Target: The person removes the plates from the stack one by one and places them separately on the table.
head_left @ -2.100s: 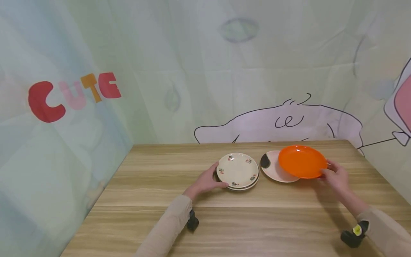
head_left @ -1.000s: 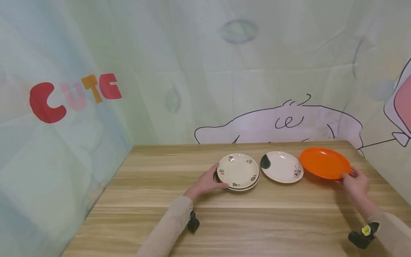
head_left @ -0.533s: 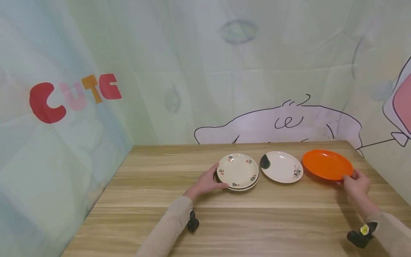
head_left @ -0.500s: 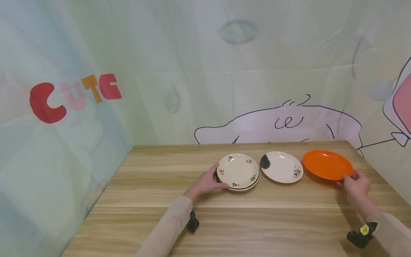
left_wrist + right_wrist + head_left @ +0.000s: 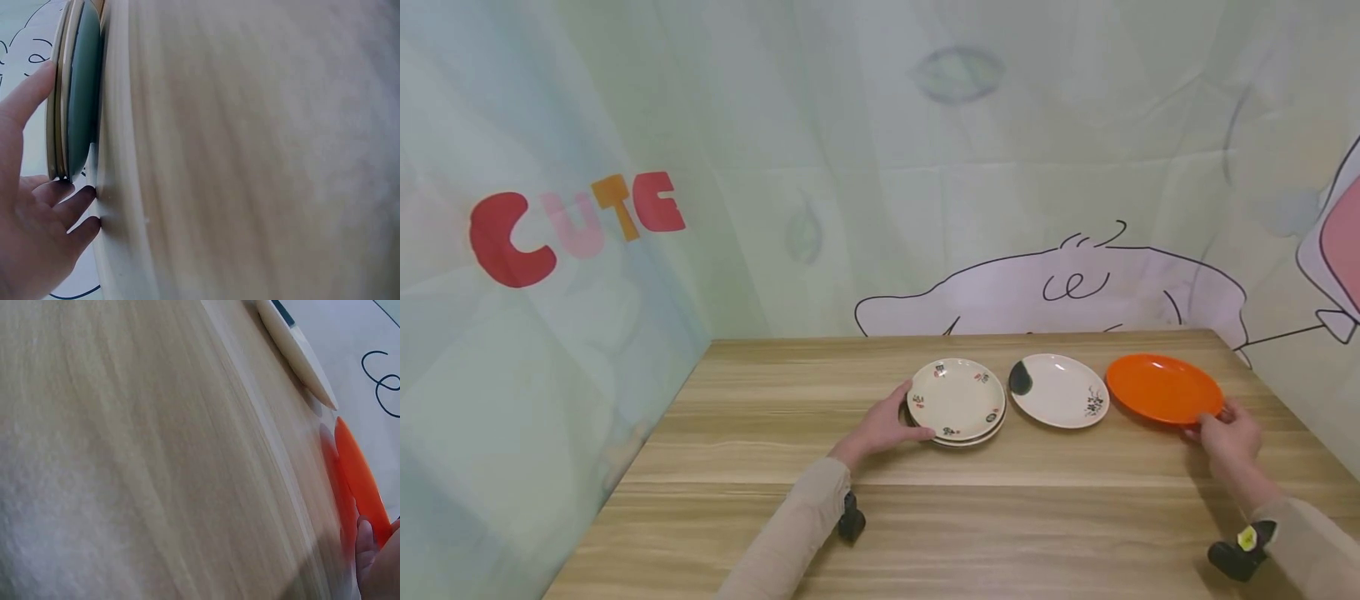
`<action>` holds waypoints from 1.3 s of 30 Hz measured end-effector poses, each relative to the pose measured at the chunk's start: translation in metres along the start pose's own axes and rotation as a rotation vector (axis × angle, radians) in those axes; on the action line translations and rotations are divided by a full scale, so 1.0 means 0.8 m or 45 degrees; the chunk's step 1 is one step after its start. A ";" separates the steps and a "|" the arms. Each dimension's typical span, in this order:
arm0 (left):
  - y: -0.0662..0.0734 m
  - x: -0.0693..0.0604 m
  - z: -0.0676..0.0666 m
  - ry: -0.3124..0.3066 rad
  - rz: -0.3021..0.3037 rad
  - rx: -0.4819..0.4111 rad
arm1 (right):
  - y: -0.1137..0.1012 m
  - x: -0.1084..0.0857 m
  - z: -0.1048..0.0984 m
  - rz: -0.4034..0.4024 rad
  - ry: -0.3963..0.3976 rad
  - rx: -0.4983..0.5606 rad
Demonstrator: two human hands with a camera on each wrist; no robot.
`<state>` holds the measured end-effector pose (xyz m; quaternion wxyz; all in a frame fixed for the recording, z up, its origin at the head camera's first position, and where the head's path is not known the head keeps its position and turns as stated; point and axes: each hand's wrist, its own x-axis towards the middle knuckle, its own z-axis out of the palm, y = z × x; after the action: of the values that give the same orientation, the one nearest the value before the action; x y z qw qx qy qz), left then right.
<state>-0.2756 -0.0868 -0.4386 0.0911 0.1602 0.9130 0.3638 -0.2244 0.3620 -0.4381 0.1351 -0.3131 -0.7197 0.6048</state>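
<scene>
In the head view, a stack of plates (image 5: pixel 957 400) sits mid-table, topped by a cream plate with small floral prints. The left hand (image 5: pixel 882 425) holds the stack's left rim, thumb at the near edge and fingers round the far side. A dull green plate (image 5: pixel 86 87) shows at the bottom in the left wrist view. To the stack's right lies a white plate (image 5: pixel 1060 392) with a dark patch and a black print. Further right, the right hand (image 5: pixel 1232 432) pinches the near right rim of an orange plate (image 5: pixel 1163 387), which is tilted just above the table.
The wood-grain table (image 5: pixel 880 533) has its back edge close behind the plates. Behind it hangs a printed cloth (image 5: pixel 820 167) with letters and a cartoon drawing. The white and orange plates lie close side by side.
The right hand has carried the orange plate rightward, from over the white plate to beside it, then lowered it slightly. The white plate is now uncovered. The left hand stays put.
</scene>
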 end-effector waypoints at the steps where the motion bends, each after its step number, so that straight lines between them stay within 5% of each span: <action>1: 0.000 0.000 0.000 0.001 0.001 -0.002 | 0.001 0.000 0.000 -0.005 -0.006 -0.014; 8: 0.002 -0.002 0.000 0.005 0.002 -0.014 | 0.005 0.001 -0.005 -0.032 -0.124 -0.167; 15: 0.003 -0.001 0.000 0.006 0.006 -0.003 | 0.011 0.005 -0.010 -0.047 -0.189 -0.129; 39: 0.001 0.000 0.001 0.007 -0.003 -0.007 | 0.015 0.008 -0.017 -0.050 -0.220 -0.145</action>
<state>-0.2754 -0.0854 -0.4389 0.0895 0.1579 0.9125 0.3667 -0.2182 0.3769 -0.4473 0.0665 -0.2528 -0.7680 0.5847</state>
